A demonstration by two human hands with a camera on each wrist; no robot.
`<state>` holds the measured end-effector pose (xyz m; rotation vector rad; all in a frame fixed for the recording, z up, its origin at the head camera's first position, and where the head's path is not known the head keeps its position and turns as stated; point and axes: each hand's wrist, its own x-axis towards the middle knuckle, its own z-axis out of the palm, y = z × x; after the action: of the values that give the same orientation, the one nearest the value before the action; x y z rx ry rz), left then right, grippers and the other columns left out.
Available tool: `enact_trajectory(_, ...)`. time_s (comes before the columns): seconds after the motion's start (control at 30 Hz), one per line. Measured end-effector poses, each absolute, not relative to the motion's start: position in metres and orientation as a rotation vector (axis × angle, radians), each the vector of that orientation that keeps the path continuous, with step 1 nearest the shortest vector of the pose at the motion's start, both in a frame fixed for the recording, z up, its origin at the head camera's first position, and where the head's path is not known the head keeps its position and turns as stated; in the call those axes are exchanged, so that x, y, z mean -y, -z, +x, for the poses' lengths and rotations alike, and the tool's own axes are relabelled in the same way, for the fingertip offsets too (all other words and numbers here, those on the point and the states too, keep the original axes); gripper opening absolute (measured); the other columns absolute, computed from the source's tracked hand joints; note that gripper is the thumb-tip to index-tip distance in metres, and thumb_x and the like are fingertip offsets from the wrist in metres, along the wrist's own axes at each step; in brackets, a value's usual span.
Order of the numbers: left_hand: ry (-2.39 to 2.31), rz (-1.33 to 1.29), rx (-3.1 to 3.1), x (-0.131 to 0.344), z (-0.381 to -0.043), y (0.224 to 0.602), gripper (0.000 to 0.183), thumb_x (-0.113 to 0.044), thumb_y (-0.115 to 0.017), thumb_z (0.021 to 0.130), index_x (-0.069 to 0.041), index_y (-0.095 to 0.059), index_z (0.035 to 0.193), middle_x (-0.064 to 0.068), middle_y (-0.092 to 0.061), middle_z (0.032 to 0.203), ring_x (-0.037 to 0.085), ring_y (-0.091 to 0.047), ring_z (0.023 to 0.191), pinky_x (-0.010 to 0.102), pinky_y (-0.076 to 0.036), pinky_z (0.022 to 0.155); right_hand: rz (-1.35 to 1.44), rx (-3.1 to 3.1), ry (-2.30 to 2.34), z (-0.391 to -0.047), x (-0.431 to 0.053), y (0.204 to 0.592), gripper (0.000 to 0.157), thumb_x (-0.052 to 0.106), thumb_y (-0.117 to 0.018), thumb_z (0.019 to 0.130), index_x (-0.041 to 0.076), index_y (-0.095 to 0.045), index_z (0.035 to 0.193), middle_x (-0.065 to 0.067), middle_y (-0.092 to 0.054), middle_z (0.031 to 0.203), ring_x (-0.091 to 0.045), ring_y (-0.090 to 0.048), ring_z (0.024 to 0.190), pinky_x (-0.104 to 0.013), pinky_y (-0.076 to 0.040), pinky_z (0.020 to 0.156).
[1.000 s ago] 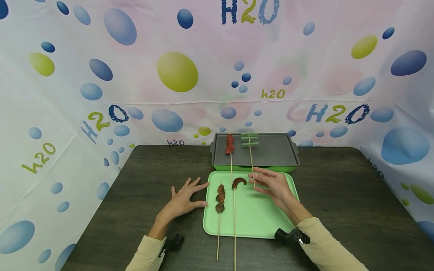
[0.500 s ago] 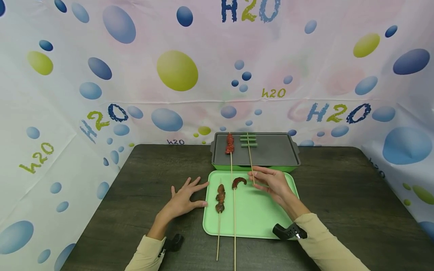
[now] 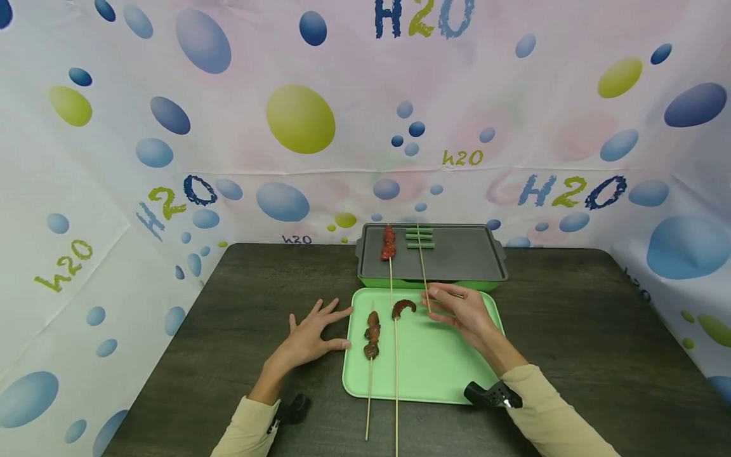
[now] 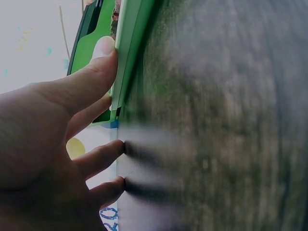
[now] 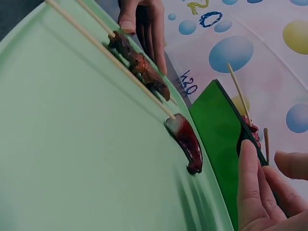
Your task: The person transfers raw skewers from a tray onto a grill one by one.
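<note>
1. At far left, the left hand (image 3: 308, 337) lay with its grip spread, thumb and forefinger at the rim of the tray (image 3: 434, 362), the other fingers over the tabletop (image 3: 240, 285).
2. The brown skewer (image 3: 372, 334) lay along the tray's left side, its stick running out past the near edge.
3. Next came the red skewer (image 3: 388, 243), its chunks on the griddle (image 3: 465, 254) just behind the tray — its stick reached down over the tray.
4. The curled skewer (image 3: 403, 307) lay on the tray, its stick also crossing the near edge.
5. The green skewer (image 3: 420, 245) had its bars over the griddle's far part, beside the red chunks.
6. The right hand (image 3: 461, 312) was above the tray's far right part — its grip pinching the green skewer's stick near the lower end.
</note>
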<state>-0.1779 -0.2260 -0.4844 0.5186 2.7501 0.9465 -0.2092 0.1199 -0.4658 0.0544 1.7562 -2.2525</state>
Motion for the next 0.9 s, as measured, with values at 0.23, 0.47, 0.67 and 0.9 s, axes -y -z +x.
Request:
enact_trajectory(0.23,-0.947,0.532,-2.746,0.226,-0.177,0.486,0.073,-0.038,-0.078,0.090,-0.019,-0.050,0.155,0.019,-0.028,0.165,0.049,-0.009,0.153,0.087,0.009,0.101,-0.062,-1.834,2.200,-0.196,-0.134,0.463,0.050,0.011,-0.056,0.108,-0.012,-0.042,0.150,-0.014,-0.069,0.123,-0.018,-0.072,0.108,-0.039,-0.057,0.094)
enact_trajectory(0.47,-0.955,0.535,-2.754,0.227,-0.178,0.486,0.073,-0.037,-0.079,0.090,-0.018,-0.050,0.155,0.019,-0.029,0.165,0.048,-0.010,0.154,0.087,0.008,0.101,-0.081,-1.909,2.030,-0.175,-0.149,0.458,0.054,0.014,-0.058,0.106,-0.009,-0.041,0.152,-0.026,-0.061,0.136,-0.022,-0.069,0.113,-0.042,-0.056,0.096)
enact_trajectory(0.67,-0.962,0.533,-2.750,0.227,-0.177,0.486,0.074,-0.037,-0.079,0.090,-0.017,-0.050,0.155,0.019,-0.029,0.165,0.048,-0.010,0.154,0.087,0.009,0.101,-0.124,-1.862,1.938,-0.151,-0.159,0.460,0.061,0.024,-0.061,0.106,-0.006,-0.038,0.155,-0.024,-0.059,0.141,-0.026,-0.067,0.118,-0.045,-0.056,0.097)
enact_trajectory(0.9,-0.956,0.528,-2.753,0.227,-0.178,0.486,0.074,-0.037,-0.079,0.090,-0.018,-0.050,0.155,0.019,-0.028,0.166,0.048,-0.009,0.154,0.087,0.009,0.101,-0.189,-1.720,1.892,-0.126,-0.164,0.460,0.065,0.024,-0.059,0.107,-0.005,-0.031,0.158,-0.024,-0.058,0.142,-0.032,-0.065,0.122,-0.046,-0.056,0.095)
